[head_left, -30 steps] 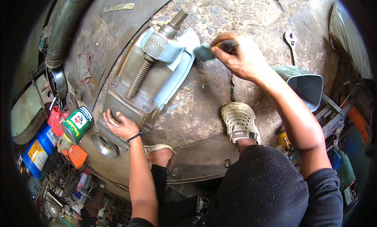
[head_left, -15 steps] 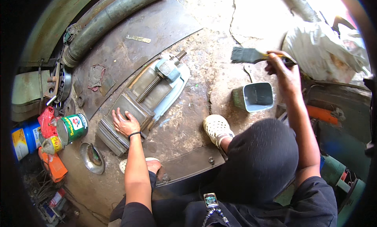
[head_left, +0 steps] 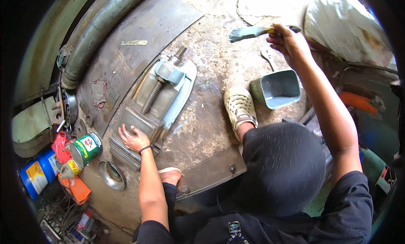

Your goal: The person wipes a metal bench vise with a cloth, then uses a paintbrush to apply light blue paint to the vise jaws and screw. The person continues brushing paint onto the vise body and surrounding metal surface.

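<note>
My left hand (head_left: pixel 134 138) lies flat with spread fingers on the near end of a machine vise (head_left: pixel 168 101). The vise is grey metal with light blue sides and a thick screw, and it rests on the floor. Up at the right, my right hand (head_left: pixel 290 43) grips the handle of a paintbrush (head_left: pixel 247 33), whose grey-blue bristles point left. The brush is raised and apart from the vise. Below that hand stands a square plastic container (head_left: pixel 266 101), grey-blue inside. A wrench (head_left: pixel 268 57) lies just behind the container.
A green can (head_left: pixel 89 148), a blue bucket (head_left: pixel 37 176), an orange box (head_left: pixel 76 190) and a metal bowl (head_left: pixel 112 175) stand at the left. A thick pipe (head_left: pixel 90 37) and a metal sheet (head_left: pixel 162 22) lie farther back. A white sack (head_left: pixel 341 29) is at the far right.
My right hand has lifted the brush up and left, farther from the container. My left hand stays on the vise. The whole view has shifted slightly, and my right foot sits nearer the container.
</note>
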Demonstrator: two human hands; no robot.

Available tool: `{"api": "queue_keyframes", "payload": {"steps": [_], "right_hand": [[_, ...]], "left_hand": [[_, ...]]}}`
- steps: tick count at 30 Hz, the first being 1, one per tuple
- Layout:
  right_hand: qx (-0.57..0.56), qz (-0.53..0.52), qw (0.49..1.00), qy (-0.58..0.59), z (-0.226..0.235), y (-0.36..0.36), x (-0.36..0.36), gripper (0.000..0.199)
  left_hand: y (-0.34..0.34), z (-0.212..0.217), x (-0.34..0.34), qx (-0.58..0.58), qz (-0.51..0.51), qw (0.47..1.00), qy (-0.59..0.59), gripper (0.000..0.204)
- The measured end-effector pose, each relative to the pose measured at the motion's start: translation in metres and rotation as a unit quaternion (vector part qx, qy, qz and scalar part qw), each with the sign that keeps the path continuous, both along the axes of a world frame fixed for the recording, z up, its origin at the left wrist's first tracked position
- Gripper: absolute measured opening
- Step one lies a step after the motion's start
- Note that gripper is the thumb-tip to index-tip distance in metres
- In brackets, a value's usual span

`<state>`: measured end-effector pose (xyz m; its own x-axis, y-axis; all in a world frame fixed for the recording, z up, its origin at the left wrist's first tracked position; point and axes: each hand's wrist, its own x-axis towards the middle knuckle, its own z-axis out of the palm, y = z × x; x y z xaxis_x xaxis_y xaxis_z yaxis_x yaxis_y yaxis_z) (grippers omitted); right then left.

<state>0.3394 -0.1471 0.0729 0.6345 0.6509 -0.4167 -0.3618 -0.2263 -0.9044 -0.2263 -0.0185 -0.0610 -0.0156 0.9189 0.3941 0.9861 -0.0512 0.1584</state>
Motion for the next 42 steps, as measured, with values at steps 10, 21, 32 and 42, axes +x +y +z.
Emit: {"api": "queue_keyframes", "payload": {"steps": [10,21,32,42], "right_hand": [[-0.057,0.132,0.974,0.174,-0.178,0.122,0.024,0.028],[-0.040,0.235,0.941,0.240,-0.212,0.165,-0.028,0.033],[0.023,0.306,0.924,0.229,-0.219,0.203,-0.052,0.033],[-0.008,0.416,0.894,0.166,-0.221,0.169,-0.049,0.029]], "left_hand": [[0.009,0.001,0.006,-0.063,-0.055,0.995,0.052,0.055],[0.009,0.007,0.013,-0.118,-0.011,0.987,0.109,0.061],[0.007,0.007,0.018,-0.115,0.020,0.987,0.110,0.060],[0.005,0.005,0.019,-0.092,0.037,0.990,0.101,0.061]]}}
